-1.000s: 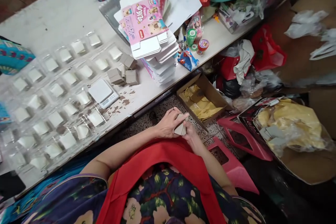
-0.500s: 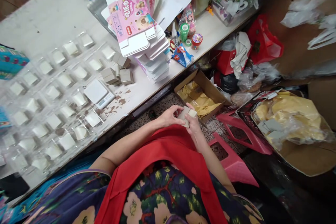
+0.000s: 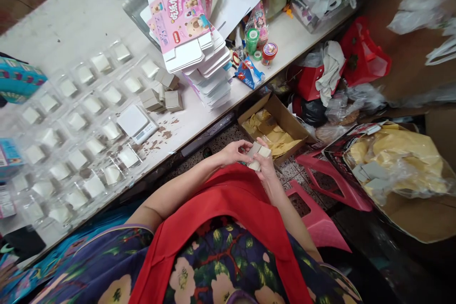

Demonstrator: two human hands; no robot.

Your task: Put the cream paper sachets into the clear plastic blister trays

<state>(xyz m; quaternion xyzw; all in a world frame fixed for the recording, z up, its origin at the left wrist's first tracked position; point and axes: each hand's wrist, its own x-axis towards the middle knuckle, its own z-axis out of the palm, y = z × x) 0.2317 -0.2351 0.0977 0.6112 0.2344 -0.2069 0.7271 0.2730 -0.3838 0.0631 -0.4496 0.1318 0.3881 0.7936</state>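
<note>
Evidently, the right hand is clasping a small cluster of pale grey and cream squarish pieces from the right, fingers and thumb closed around it, while the left hand is pinching its left edge between thumb and fingertips. Both hands are probably sharing the hold so that nothing is slipping apart; whether the pieces are joined or loose, I cannot tell. The cluster is lying between the two hands, its cream side nearer the right hand and its grey side nearer the left fingertips, just beyond the red cloth apron. Farther out, an open brown cardboard box is sitting low beside the table, holding crumpled yellow sheets, perhaps for easy reach. On the white, stained tabletop, a flat white digital scale is resting near several grey blocks. Beyond it, white blocks in clear plastic packs are standing in rows, presumably for easy counting.
</note>
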